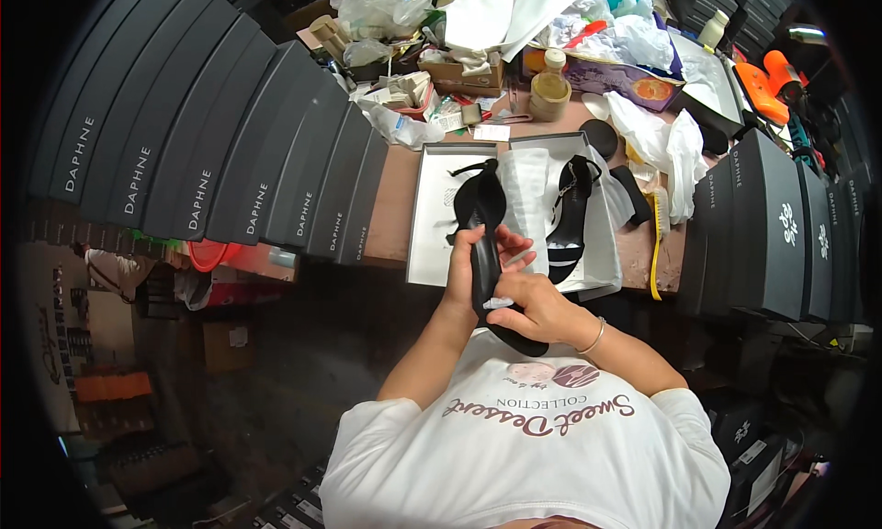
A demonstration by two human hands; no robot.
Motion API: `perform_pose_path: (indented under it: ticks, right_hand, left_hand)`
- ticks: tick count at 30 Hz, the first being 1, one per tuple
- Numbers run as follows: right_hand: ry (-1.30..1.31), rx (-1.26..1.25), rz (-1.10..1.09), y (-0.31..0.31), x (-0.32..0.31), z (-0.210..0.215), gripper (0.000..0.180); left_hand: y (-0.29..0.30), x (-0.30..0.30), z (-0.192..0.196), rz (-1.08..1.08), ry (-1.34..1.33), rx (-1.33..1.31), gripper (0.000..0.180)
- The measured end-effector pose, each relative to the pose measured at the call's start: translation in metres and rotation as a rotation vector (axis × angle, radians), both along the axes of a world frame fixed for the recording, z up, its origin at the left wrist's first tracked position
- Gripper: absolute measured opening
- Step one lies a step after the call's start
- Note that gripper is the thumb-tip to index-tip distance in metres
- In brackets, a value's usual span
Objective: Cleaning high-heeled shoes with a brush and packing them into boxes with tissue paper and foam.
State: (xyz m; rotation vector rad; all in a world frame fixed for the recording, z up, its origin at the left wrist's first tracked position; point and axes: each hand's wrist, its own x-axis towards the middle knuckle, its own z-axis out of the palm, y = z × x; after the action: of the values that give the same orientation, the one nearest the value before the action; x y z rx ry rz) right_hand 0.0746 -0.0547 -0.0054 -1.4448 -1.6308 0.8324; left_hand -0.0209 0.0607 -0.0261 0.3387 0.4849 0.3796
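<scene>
A black ankle-strap sandal [484, 286] is held up over the table's front edge, sole toward me. Its strapped heel end points away and its toe end points toward my body. My left hand [464, 270] is closed around the middle of the sole. Against the toe half, my right hand [544, 310] pinches a small whitish piece [497, 303], too small to name. Beyond lies an open shoe box [424, 244] with white insides and white tissue paper [525, 194]. The matching black sandal [571, 212] rests on its right side.
Dark grey shoe boxes [230, 134] are stacked at left, with more boxes [758, 226] at right. A yellow-handled brush [658, 240] lies right of the open box. Behind stand a bottle of yellowish liquid [550, 88], cardboard trays, crumpled paper and plastic bags [386, 5].
</scene>
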Motion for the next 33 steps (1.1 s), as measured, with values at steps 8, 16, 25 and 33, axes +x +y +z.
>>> perform_pose_path:
  ticks: [8, 16, 25, 33]
  right_hand:
    - [0.073, 0.318, -0.16, 0.007, 0.006, 0.024, 0.062]
    - [-0.184, 0.307, 0.108, 0.004, -0.005, 0.012, 0.047]
    - [-0.252, 0.389, -0.072, 0.02, 0.0, 0.001, 0.045]
    - [-0.127, 0.241, -0.167, 0.002, 0.016, 0.016, 0.054]
  left_hand:
    - [0.021, -0.008, -0.015, 0.055, -0.098, -0.028, 0.039]
    - [0.006, -0.006, -0.01, -0.074, -0.237, -0.117, 0.043]
    - [0.011, -0.017, 0.025, -0.033, 0.124, 0.433, 0.037]
    - [0.02, -0.015, 0.029, 0.063, 0.031, 0.481, 0.037]
